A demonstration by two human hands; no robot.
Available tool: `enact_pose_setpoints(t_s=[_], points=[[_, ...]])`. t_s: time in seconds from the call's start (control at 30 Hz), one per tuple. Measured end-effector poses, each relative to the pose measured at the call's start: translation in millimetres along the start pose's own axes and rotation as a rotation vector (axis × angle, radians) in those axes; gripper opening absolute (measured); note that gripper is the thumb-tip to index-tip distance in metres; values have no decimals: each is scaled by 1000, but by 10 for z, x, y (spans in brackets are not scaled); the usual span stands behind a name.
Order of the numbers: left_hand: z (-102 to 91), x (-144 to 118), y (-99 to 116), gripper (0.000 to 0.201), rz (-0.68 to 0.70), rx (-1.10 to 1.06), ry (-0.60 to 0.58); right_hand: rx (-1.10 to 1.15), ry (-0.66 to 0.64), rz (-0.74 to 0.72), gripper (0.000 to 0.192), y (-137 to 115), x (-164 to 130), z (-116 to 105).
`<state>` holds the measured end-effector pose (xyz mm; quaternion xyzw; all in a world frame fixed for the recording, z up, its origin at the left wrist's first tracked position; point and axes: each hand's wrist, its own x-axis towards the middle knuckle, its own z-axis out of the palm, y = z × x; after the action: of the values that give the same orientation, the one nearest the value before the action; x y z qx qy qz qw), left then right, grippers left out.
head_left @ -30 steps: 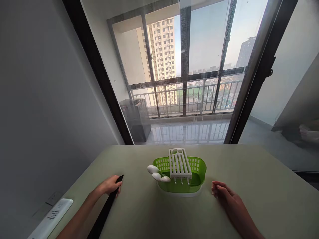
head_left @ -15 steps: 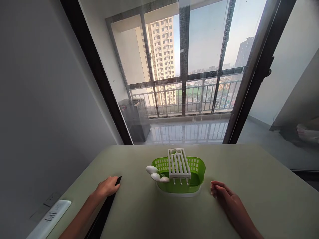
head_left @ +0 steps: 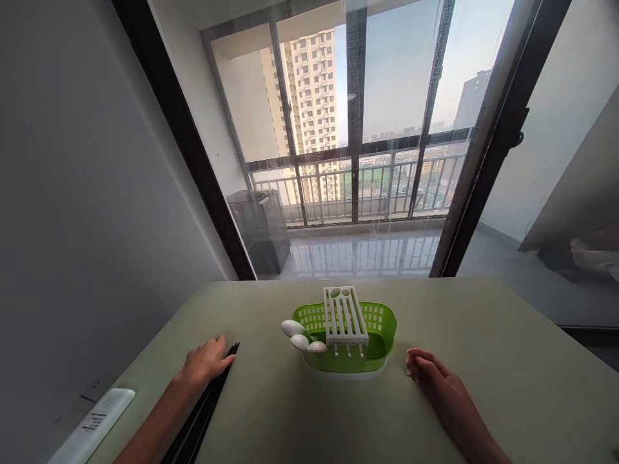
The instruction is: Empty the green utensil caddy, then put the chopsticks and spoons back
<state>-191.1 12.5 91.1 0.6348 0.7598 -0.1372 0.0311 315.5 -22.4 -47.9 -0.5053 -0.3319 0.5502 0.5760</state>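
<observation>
My left hand (head_left: 206,361) lies at the left of the table beside a bundle of black chopsticks (head_left: 209,406). Its thumb rests against them near their far tips, and the fingers are apart, not wrapped round the bundle. In the middle stands a green plastic basket (head_left: 312,364) with a white base. A white slotted rack (head_left: 345,322) with small hooks lies across it. Several white spoons (head_left: 293,329) lean over the basket's left rim. To the right of the basket, my right hand (head_left: 432,374) rests with fingers curled together, nothing visible in them.
The pale green table (head_left: 449,316) reaches to a glass sliding door with a dark frame (head_left: 464,225). At the left edge lies a white power strip-like object (head_left: 104,419), near a wall socket (head_left: 94,388). A balcony with a dark washing machine-like box (head_left: 264,225) is behind the glass.
My left hand has loosened from the chopsticks, its fingers lifting and spreading slightly leftward. The chopsticks' tips have fanned a little. My right hand has hardly moved.
</observation>
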Motion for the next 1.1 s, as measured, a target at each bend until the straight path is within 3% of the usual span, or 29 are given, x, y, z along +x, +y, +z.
enact_pose_setpoints(t_s=[0.1,0.17,0.27,0.37,0.43,0.53,0.67,0.87,1.1], points=[[-54,-42,160,50,40,-25,139,4,2,13,45,4,-3,-2],[-117,-97,326,55,135,-185,268,24,-8,20,44,11,-7,-4],[-254,-251,636,54,368,-553,351,65,-26,26,41,26,-15,-8],[-398,-438,950,55,658,-688,370,70,-30,22,39,33,-18,-11],[-470,-520,1128,64,815,-681,399,52,-27,10,40,27,-17,-10],[-532,-530,1331,72,932,-583,462,13,-18,1,43,6,-16,-5],[-590,-391,1501,55,1015,-450,563,15,-20,-7,43,-7,-21,3],[-687,-200,1618,32,1104,-274,595,33,-40,2,42,24,-2,-2],[-640,-135,1633,21,1189,-274,621,-42,-26,-12,47,0,9,8]])
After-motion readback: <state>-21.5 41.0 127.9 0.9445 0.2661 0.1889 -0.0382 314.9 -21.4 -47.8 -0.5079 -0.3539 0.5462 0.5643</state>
